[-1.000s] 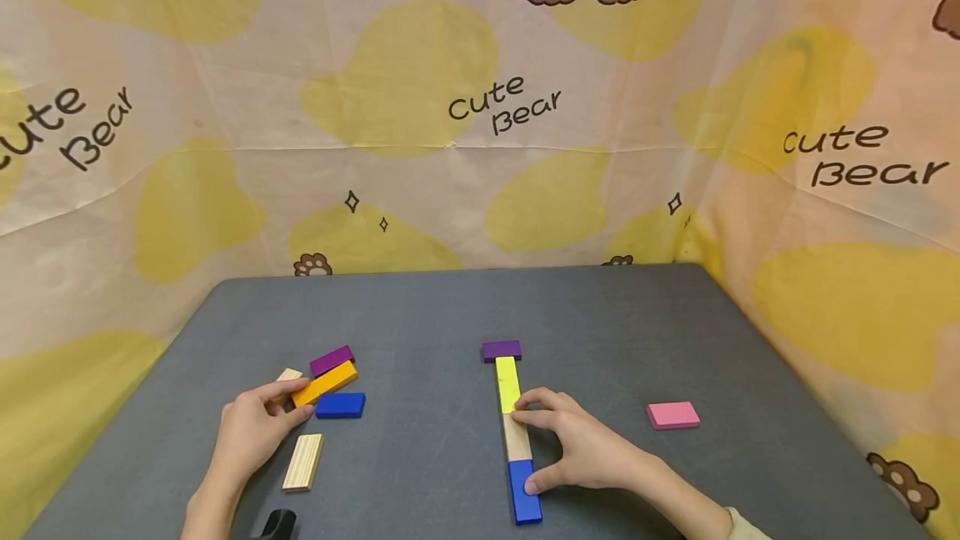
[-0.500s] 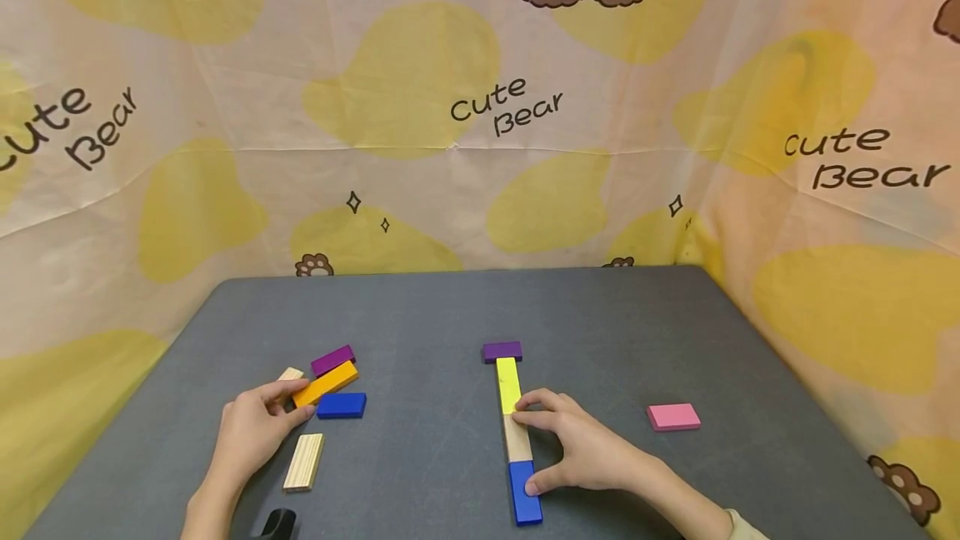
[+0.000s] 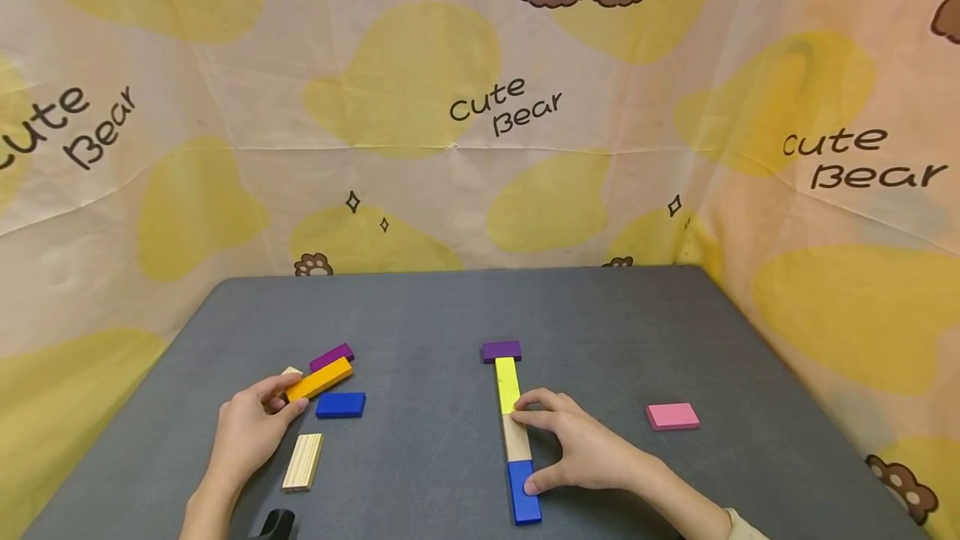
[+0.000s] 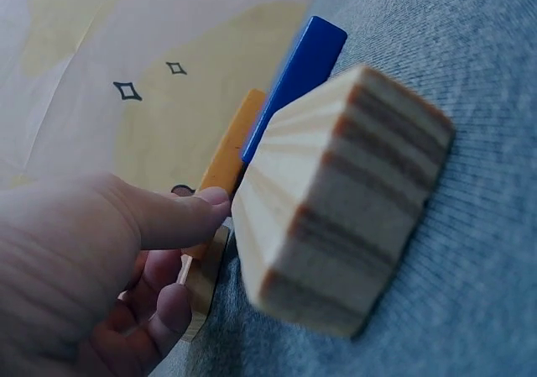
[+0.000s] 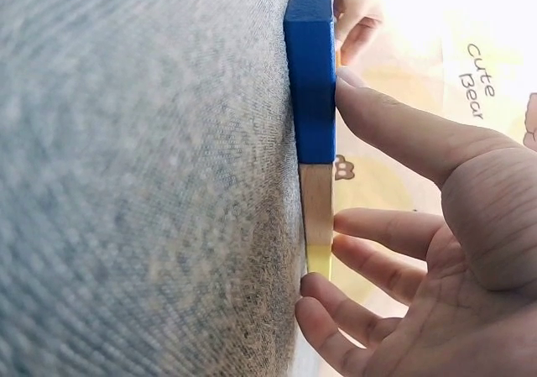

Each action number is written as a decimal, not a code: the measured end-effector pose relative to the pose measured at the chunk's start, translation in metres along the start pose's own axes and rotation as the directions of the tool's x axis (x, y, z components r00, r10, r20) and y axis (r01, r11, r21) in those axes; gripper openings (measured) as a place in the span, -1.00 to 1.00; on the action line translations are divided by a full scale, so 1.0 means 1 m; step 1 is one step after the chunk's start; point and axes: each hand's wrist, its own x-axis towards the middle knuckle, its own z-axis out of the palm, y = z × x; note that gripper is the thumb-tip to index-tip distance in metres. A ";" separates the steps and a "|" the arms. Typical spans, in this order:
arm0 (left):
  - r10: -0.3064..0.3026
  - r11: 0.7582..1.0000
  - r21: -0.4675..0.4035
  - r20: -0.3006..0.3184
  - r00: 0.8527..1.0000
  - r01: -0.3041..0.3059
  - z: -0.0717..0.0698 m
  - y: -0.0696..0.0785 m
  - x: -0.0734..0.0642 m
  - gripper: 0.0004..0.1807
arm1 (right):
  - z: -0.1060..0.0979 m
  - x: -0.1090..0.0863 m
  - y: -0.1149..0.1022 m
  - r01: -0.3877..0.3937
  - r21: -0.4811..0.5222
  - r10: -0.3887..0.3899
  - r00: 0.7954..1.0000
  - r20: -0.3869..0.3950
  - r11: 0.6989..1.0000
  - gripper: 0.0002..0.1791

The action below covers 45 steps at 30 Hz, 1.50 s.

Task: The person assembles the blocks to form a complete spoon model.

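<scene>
In the head view my left hand [image 3: 251,430] pinches the near end of an orange block [image 3: 321,378] between thumb and fingers. A purple block [image 3: 332,357] lies just behind it, a blue block [image 3: 341,405] in front to the right. Partly hidden by the hand is a plain wooden block [image 3: 292,371]. My right hand [image 3: 581,444] rests on a lengthwise row: thumb on a blue block [image 3: 523,502], fingertips near the seam of a plain wooden block [image 3: 516,440] and a yellow block [image 3: 507,382]. A dark purple block [image 3: 501,351] lies crosswise at the row's far end.
Another plain wooden block [image 3: 303,462] lies in front of the left hand, large in the left wrist view. A pink block [image 3: 672,417] sits far right. A black object [image 3: 277,525] shows at the near edge of the grey table [image 3: 420,315]. Printed cloth hangs behind.
My left hand has shifted slightly left with the orange block, opening a gap to the blue block beside it. The right hand and the row have stayed put.
</scene>
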 end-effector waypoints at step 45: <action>0.241 0.937 -0.237 -0.100 0.965 -0.259 0.015 0.074 0.021 -0.62 | 0.000 0.002 0.002 -0.001 -0.020 0.001 1.000 0.015 1.000 -0.09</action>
